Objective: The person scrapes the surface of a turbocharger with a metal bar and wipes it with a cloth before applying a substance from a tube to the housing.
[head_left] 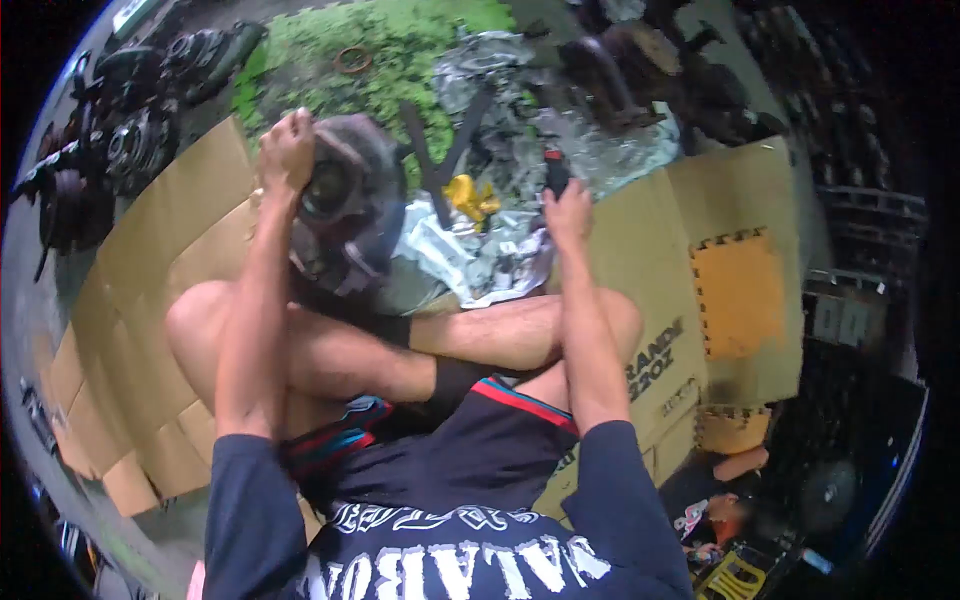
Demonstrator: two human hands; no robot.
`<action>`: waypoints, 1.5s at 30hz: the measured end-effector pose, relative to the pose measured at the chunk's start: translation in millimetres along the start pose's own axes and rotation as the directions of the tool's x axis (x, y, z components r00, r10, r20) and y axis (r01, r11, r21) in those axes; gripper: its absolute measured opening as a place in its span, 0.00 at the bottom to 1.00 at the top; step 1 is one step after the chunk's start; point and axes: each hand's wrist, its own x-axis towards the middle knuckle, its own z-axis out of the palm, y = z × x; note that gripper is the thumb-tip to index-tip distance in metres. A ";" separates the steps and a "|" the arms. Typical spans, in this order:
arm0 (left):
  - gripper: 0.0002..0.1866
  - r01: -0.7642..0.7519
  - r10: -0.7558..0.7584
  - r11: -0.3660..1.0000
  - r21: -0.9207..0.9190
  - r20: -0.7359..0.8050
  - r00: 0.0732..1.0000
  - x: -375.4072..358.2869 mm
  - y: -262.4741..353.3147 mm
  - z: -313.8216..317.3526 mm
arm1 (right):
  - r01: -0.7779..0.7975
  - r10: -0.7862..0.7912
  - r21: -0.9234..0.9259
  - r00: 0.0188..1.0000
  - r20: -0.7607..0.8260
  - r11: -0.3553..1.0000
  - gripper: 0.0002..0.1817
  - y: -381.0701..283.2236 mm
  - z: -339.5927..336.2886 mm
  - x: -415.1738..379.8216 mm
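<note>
Where the left hand (287, 155) grips its left edge, the rounded metal housing (360, 190) sits before the crossed legs (350, 350). Right of the housing lie black strips (462, 142) and a crumpled yellow piece (470, 198); farther right, the right hand (568, 212), held apart, grasps a black tool (555, 172).

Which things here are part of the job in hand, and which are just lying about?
Likely in the job:
- round metal housing, at the left hand
- black-and-red tool, in the right hand

Apparently lying about:
- copper-coloured ring
- orange mat
</note>
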 end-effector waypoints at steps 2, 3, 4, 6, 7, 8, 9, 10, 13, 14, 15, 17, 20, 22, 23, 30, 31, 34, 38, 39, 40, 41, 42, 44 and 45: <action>0.27 -0.005 0.005 1.000 0.010 -0.012 1.000 0.2 -0.3 -2.9 | 0.013 -0.016 0.055 0.997 0.069 0.998 0.27 11.6 7.5 6.7; 0.27 -0.014 0.013 1.000 -0.021 -0.025 1.000 -2.0 -0.7 -3.3 | -0.025 0.019 0.060 0.994 0.108 0.998 0.26 7.8 -0.9 8.1; 0.27 -0.004 0.004 1.000 0.006 -0.016 1.000 -5.0 -2.5 -4.7 | -0.106 0.098 0.105 0.992 0.081 0.989 0.26 2.8 -6.6 5.2; 0.23 -0.056 0.054 0.998 -0.035 -0.063 0.997 -5.8 -8.6 -4.5 | -0.177 0.169 0.150 0.983 0.068 0.973 0.26 -7.0 -16.8 6.4; 0.17 -0.256 0.263 0.964 0.074 -0.102 0.959 -7.9 -14.8 -3.2 | -0.216 0.212 0.192 0.976 0.041 0.957 0.25 -8.7 -21.8 3.0; 0.17 -0.244 0.251 0.966 0.083 -0.093 0.963 -7.0 -22.4 -0.4 | -0.256 0.260 0.231 0.966 0.014 0.939 0.24 -7.1 -25.3 1.0; 0.17 -0.322 0.347 0.923 0.211 -0.099 0.933 -3.6 -28.5 1.6 | -0.257 0.258 0.227 0.966 0.027 0.939 0.24 -1.6 -26.2 3.3; 0.18 -0.393 0.443 0.857 0.335 -0.087 0.892 -2.3 -34.2 4.0 | -0.117 0.135 0.204 0.988 -0.076 0.972 0.23 5.0 -27.8 5.2; 0.16 -0.398 0.429 0.891 0.218 -0.117 0.896 -0.4 -33.6 2.9 | 0.027 0.016 0.183 0.974 -0.227 0.983 0.22 3.4 -40.0 3.0; 0.16 -0.397 0.429 0.893 0.213 -0.132 0.893 -0.4 -34.8 3.4 | 0.032 0.025 0.191 0.957 -0.287 0.981 0.22 0.6 -49.6 -0.4; 0.17 -0.327 0.345 0.936 0.130 -0.163 0.924 -0.1 -34.7 4.9 | 0.012 0.044 0.202 0.961 -0.274 0.979 0.22 -4.1 -63.6 -4.2; 0.17 -0.369 0.392 0.912 0.180 -0.115 0.913 3.5 -39.8 1.6 | -0.403 0.213 0.576 0.904 0.370 0.711 0.23 -15.0 -92.5 -11.8; 0.17 -0.470 0.502 0.838 0.278 -0.056 0.863 14.9 -49.0 -0.8 | -0.404 -0.088 0.817 0.874 0.477 0.412 0.23 -25.5 -99.3 -27.6; 0.16 -0.534 0.573 0.778 0.332 -0.023 0.819 15.8 -47.5 -1.0 | -0.372 -0.170 0.856 0.876 0.452 0.360 0.23 -56.3 -104.0 -42.4; 0.16 -0.475 0.505 0.832 0.286 -0.036 0.863 15.8 -40.5 -2.5 | -0.325 -0.224 0.890 0.887 0.405 0.322 0.24 -72.4 -101.1 -52.7; 0.24 -0.249 0.251 0.962 0.112 -0.003 0.968 13.9 -30.0 -9.1 | 0.037 -0.383 0.845 0.901 0.203 0.533 0.20 -136.9 -90.9 -97.6; 0.26 -0.280 0.285 0.948 0.153 -0.012 0.959 15.3 -34.5 -8.6 | 0.135 -0.377 0.858 0.923 0.073 0.496 0.17 -143.5 -85.8 -104.1; 0.27 -0.144 0.144 0.990 0.003 -0.005 0.990 9.6 -20.1 -10.1 | 0.147 -0.387 0.868 0.920 0.055 0.474 0.17 -148.6 -89.8 -113.0; 0.26 -0.254 0.258 0.953 0.166 -0.003 0.966 18.0 -33.4 -7.0 | 0.237 -0.460 0.909 0.886 -0.058 0.342 0.15 -149.5 -93.1 -116.7; 0.26 -0.233 0.236 0.964 0.127 -0.006 0.972 21.0 -36.9 -5.9 | 0.202 -0.471 0.912 0.882 -0.012 0.356 0.18 -148.3 -94.6 -118.3; 0.26 -0.212 0.214 0.974 0.085 -0.009 0.977 23.6 -40.4 -4.9 | 0.203 -0.470 0.913 0.882 -0.014 0.354 0.18 -146.4 -97.1 -119.7; 0.26 -0.214 0.216 0.973 0.086 -0.010 0.976 25.0 -42.7 -5.1 | 0.175 -0.522 0.913 0.851 0.048 0.369 0.19 -144.5 -100.5 -120.9; 0.26 -0.259 0.259 0.959 0.116 0.011 0.966 26.3 -45.1 -5.3 | 0.149 -0.571 0.911 0.814 0.109 0.386 0.21 -143.2 -103.6 -122.5; 0.26 -0.303 0.302 0.941 0.148 0.028 0.953 25.1 -41.4 -6.6 | 0.293 -0.606 0.864 0.795 0.017 0.408 0.28 -143.1 -101.0 -138.6; 0.27 -0.265 0.267 0.951 0.157 0.007 0.964 18.9 -33.4 -6.2 | 0.400 -0.625 0.730 0.779 0.047 0.555 0.30 -145.2 -105.3 -149.3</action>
